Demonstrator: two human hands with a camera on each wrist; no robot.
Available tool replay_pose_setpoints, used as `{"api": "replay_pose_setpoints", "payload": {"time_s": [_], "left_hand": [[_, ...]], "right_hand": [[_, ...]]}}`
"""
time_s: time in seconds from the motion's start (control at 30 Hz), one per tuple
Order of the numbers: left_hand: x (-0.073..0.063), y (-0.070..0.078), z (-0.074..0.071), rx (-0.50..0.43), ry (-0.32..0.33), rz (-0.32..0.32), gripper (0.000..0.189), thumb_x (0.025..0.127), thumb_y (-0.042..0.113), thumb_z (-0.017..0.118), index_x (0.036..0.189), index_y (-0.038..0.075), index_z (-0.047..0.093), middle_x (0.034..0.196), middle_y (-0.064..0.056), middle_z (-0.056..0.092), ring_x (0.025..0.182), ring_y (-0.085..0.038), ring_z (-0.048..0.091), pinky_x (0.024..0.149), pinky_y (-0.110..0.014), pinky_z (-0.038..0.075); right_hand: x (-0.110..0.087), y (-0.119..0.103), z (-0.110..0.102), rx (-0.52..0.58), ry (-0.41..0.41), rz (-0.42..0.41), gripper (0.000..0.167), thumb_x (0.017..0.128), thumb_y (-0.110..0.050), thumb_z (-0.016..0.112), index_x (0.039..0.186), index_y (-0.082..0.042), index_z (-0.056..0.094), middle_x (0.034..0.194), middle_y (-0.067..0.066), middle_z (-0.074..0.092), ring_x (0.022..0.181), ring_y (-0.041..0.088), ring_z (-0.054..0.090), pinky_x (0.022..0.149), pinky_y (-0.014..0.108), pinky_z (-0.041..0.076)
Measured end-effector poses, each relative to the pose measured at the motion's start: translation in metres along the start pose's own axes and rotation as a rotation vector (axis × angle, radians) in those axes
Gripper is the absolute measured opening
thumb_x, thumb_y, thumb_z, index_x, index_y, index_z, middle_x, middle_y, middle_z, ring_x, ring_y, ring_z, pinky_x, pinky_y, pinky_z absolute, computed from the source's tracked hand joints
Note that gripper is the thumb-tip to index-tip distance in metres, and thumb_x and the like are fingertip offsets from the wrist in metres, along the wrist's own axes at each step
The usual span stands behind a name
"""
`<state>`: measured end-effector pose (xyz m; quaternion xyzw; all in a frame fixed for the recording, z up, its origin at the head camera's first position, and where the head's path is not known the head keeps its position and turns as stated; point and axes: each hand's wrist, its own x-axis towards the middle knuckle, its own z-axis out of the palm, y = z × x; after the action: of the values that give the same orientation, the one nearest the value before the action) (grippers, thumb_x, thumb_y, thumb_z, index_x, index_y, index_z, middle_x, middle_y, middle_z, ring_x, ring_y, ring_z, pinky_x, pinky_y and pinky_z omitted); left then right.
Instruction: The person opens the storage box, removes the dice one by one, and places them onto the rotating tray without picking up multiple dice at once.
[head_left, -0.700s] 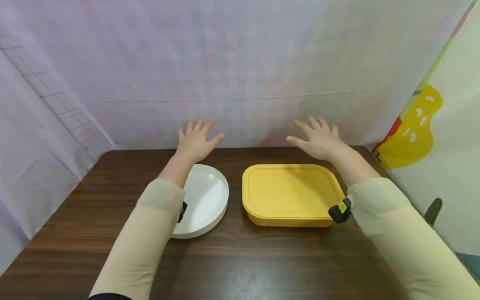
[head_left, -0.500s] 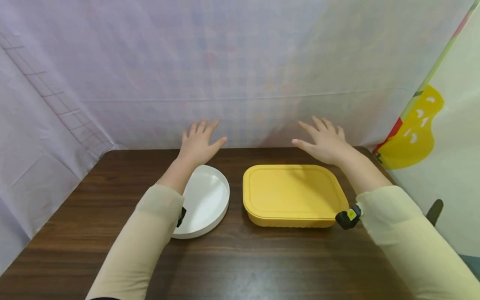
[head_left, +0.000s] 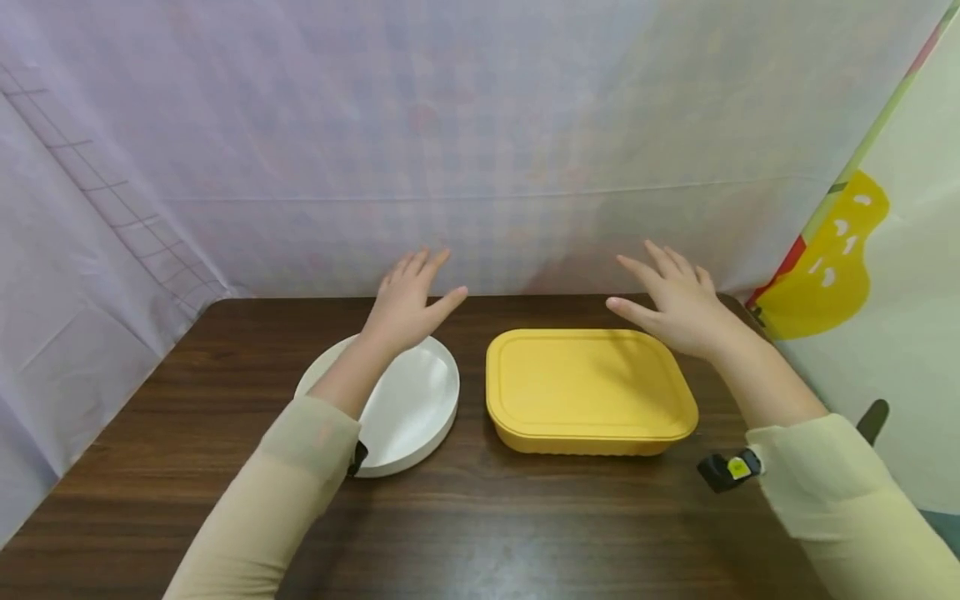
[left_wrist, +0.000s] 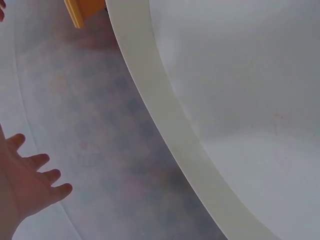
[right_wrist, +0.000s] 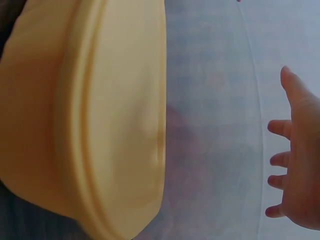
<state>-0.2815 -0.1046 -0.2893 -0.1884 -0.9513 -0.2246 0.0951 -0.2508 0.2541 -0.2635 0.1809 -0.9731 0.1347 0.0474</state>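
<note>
In the head view my left hand point(head_left: 408, 304) hovers over the far part of a round white shallow dish point(head_left: 416, 400), fingers spread and holding nothing. The left forearm hides part of the dish. My right hand point(head_left: 678, 304) is held above the far right corner of a yellow rectangular box with a lid point(head_left: 585, 383), its fingers also spread and holding nothing. The left wrist view has the dish's pale rim point(left_wrist: 165, 125) large and close, with the left hand at the lower left. In the right wrist view the box lid point(right_wrist: 125, 115) fills the left side, apart from the right hand point(right_wrist: 305, 165).
The dish and box stand side by side on a dark wooden table point(head_left: 480, 533). A pale checked curtain point(head_left: 480, 150) hangs right behind the table's far edge. To the right is a white sheet with a yellow printed shape point(head_left: 825, 267). Each wrist wears a small black camera point(head_left: 727, 471).
Both hands have drawn back toward the person and shifted a little to the right, the right one further. The dish and the box have stayed in place.
</note>
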Motion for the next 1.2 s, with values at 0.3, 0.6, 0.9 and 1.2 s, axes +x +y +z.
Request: {"api": "replay_pose_setpoints", "payload": {"time_s": [0.3, 0.6, 0.9, 1.2], "left_hand": [[-0.019, 0.009, 0.008, -0.113, -0.016, 0.037, 0.079, 0.092, 0.067, 0.037, 0.154, 0.023, 0.016, 0.158, -0.008, 0.013, 0.144, -0.030, 0.007, 0.110, -0.055, 0.010], [-0.037, 0.018, 0.016, -0.243, -0.049, 0.038, 0.085, 0.091, 0.066, 0.044, 0.155, 0.020, 0.010, 0.159, -0.003, 0.013, 0.144, -0.025, 0.010, 0.111, -0.051, 0.015], [-0.055, 0.027, 0.028, -0.352, -0.109, 0.023, 0.087, 0.090, 0.063, 0.049, 0.155, 0.020, 0.010, 0.158, -0.001, 0.013, 0.143, -0.023, 0.012, 0.110, -0.051, 0.018], [-0.069, 0.034, 0.042, -0.431, -0.167, -0.017, 0.090, 0.089, 0.052, 0.061, 0.155, 0.017, 0.010, 0.158, -0.004, 0.014, 0.142, -0.023, 0.016, 0.110, -0.049, 0.020]], "right_hand": [[-0.020, 0.001, 0.008, -0.008, 0.030, -0.029, 0.076, 0.095, -0.056, 0.047, 0.154, -0.016, 0.020, 0.158, 0.019, -0.002, 0.141, 0.045, -0.002, 0.101, 0.069, -0.004], [-0.041, 0.002, 0.015, -0.004, 0.059, -0.057, 0.073, 0.094, -0.051, 0.053, 0.153, -0.015, 0.025, 0.158, 0.019, 0.003, 0.140, 0.045, 0.002, 0.102, 0.068, -0.002], [-0.058, 0.006, 0.027, 0.000, 0.117, -0.115, 0.071, 0.092, -0.045, 0.060, 0.149, -0.011, 0.033, 0.155, 0.023, 0.013, 0.139, 0.046, 0.011, 0.102, 0.068, 0.004], [-0.071, 0.008, 0.036, -0.007, 0.139, -0.154, 0.068, 0.091, -0.043, 0.064, 0.146, -0.012, 0.038, 0.153, 0.022, 0.021, 0.138, 0.044, 0.016, 0.104, 0.066, 0.008]]}}
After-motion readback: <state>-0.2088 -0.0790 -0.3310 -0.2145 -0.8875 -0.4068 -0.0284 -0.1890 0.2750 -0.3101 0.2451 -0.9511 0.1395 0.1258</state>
